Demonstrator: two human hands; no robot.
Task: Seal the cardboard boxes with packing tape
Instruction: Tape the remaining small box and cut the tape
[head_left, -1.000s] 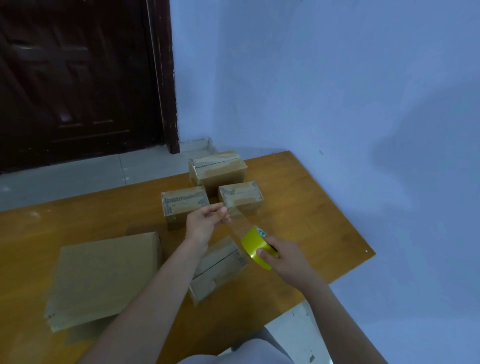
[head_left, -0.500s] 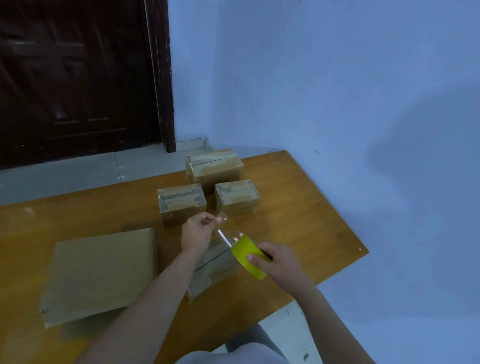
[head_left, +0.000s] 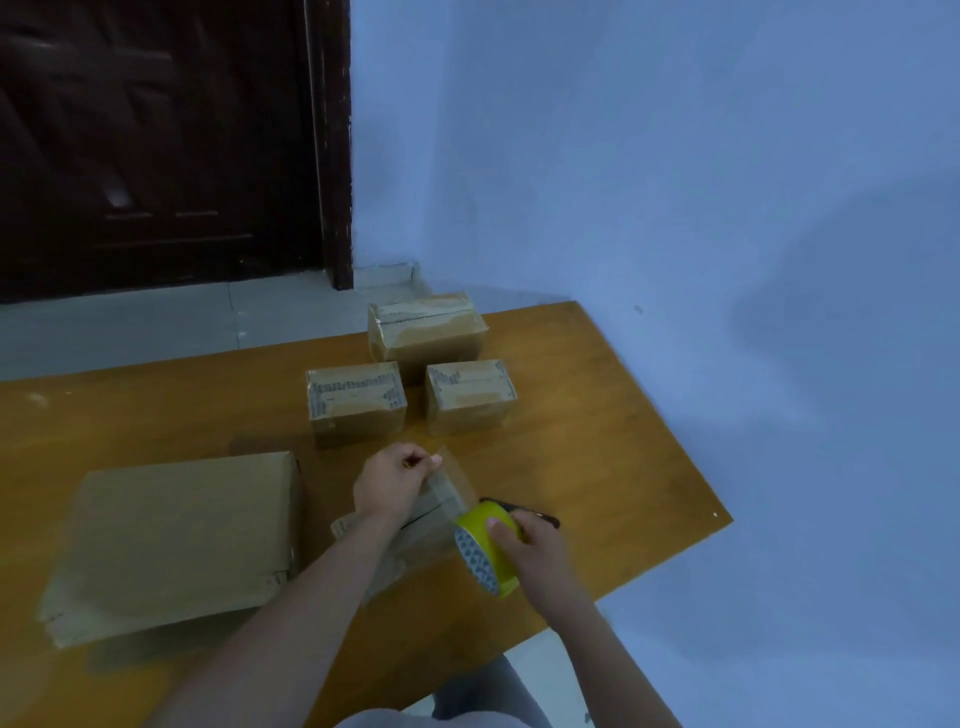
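While the left hand is pinching the free end of a clear tape strip between thumb and fingertips, the right hand is gripping a yellow tape roll, fingers curled round its rim. The strip is stretching from the pinch down to the roll, just above a small box that is lying near the table's front edge, partly hidden beneath both hands. A dark object, too blurred to identify, is showing just behind the right hand. To the left, a large flat box is resting on the wooden table. Farther back, three boxes are sitting close together, all with tape across their tops: a left box, a right box and a rear box just behind them. A blue wall is rising beyond the table's right side, and a dark door is standing at upper left above a pale tiled floor.
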